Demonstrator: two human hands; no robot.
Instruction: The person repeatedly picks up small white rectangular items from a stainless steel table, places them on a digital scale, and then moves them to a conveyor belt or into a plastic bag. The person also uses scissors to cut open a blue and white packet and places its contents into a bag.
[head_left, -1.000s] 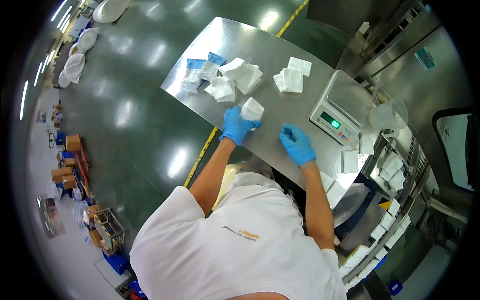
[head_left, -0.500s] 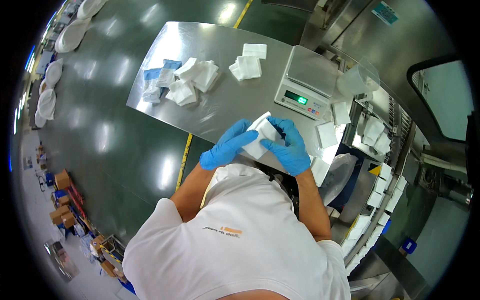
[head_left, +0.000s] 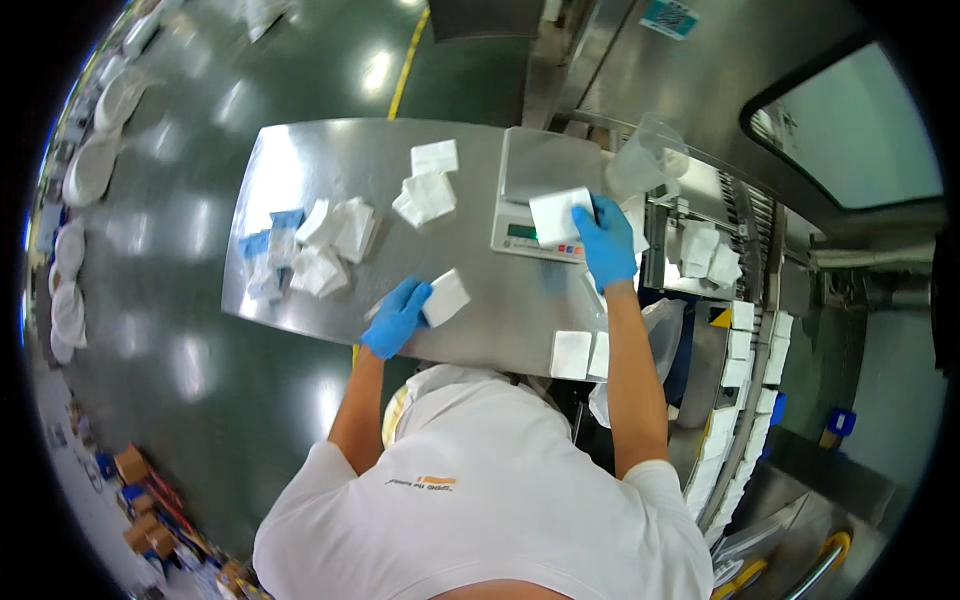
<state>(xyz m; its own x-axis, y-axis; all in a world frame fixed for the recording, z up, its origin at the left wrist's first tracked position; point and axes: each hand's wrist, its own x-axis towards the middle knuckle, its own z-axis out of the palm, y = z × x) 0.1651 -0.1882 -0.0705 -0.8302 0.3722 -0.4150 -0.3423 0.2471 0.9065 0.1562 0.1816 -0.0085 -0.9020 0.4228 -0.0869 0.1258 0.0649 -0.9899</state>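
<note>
My left hand (head_left: 397, 322), in a blue glove, is closed on a folded white pad (head_left: 447, 298) above the near part of the metal table (head_left: 490, 285). In my right hand (head_left: 607, 247), also blue-gloved, a square white pad (head_left: 560, 217) is pinched over the front of a digital scale (head_left: 512, 215), partly covering its display. White pads (head_left: 428, 196) lie left of the scale. Farther left, a loose pile of white pads (head_left: 335, 240) sits beside blue-and-white packets (head_left: 286, 228). Near the table's front edge is another white pad (head_left: 571, 354), with one more next to it.
Behind the scale, to the right, stands a clear plastic jug (head_left: 640, 165). White pads (head_left: 708, 252) rest on the machine at right, with rows of pads (head_left: 740, 345) running along it. A clear plastic bag (head_left: 663, 335) hangs by the table's right edge.
Both hands were together on a white pad; now they are apart, each with a pad. My right hand moved up and right to the scale, my left down and left. The view shifted.
</note>
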